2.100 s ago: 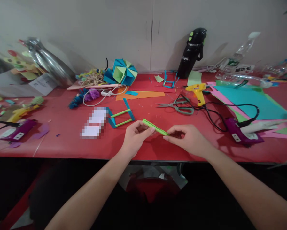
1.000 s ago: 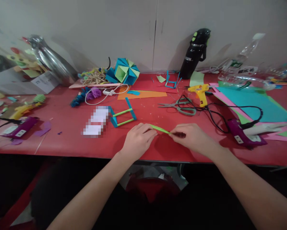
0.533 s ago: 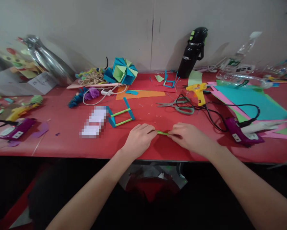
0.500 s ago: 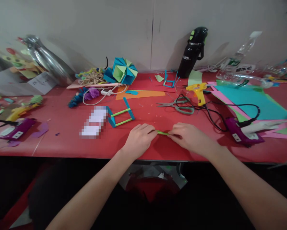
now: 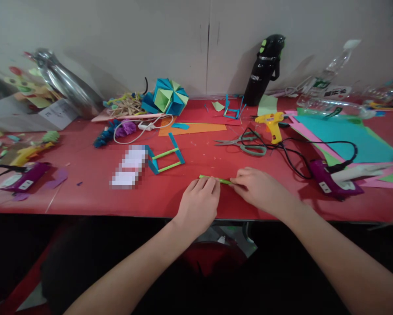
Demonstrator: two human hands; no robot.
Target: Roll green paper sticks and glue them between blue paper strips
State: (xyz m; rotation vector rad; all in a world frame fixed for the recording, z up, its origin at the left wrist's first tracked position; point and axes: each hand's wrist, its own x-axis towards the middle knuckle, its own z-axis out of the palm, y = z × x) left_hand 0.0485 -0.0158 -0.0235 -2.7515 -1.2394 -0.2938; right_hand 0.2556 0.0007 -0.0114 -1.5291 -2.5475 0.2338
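Low over the red table, my left hand [image 5: 201, 199] and my right hand [image 5: 254, 190] are both closed on a thin green paper strip [image 5: 224, 180], which looks folded or rolled. My right fingers pinch its right end. The left fingertips press on it near the middle, and its left end sticks out beyond them. To the left of my hands lies a small frame [image 5: 166, 154] of blue strips joined by two green bars. A blurred-out white rectangle [image 5: 129, 168] is beside that frame.
Grey-handled scissors [image 5: 249, 144] and a yellow glue gun [image 5: 271, 124] lie behind my right hand, its black cord [image 5: 296, 164] near a purple power strip [image 5: 334, 181]. Coloured paper sheets [image 5: 347, 135] cover the right side. A black bottle [image 5: 264, 70] stands by the wall.
My left hand has shifted slightly right and towards me along the strip, so the strip's left end now shows past its fingers. My right hand has stayed nearly in place.
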